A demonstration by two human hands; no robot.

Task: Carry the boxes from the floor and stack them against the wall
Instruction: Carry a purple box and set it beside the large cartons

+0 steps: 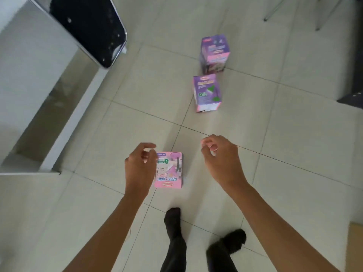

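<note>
Three boxes stand on the tiled floor. A pink desk lamp box (170, 170) is nearest, just in front of my feet. A purple box (207, 92) stands farther off, and a second purple box (214, 54) behind it. My left hand (140, 163) hovers over the left edge of the pink box, fingers curled, holding nothing; whether it touches the box I cannot tell. My right hand (221, 158) hangs in the air to the right of the pink box, fingers loosely curled and empty.
A white wall or cabinet (29, 79) runs along the left. A black chair (88, 26) stands at the upper left. Metal chair legs (275, 10) show at the top right, and a dark object (351, 99) at the right edge. My feet in dark socks (172, 218) stand below.
</note>
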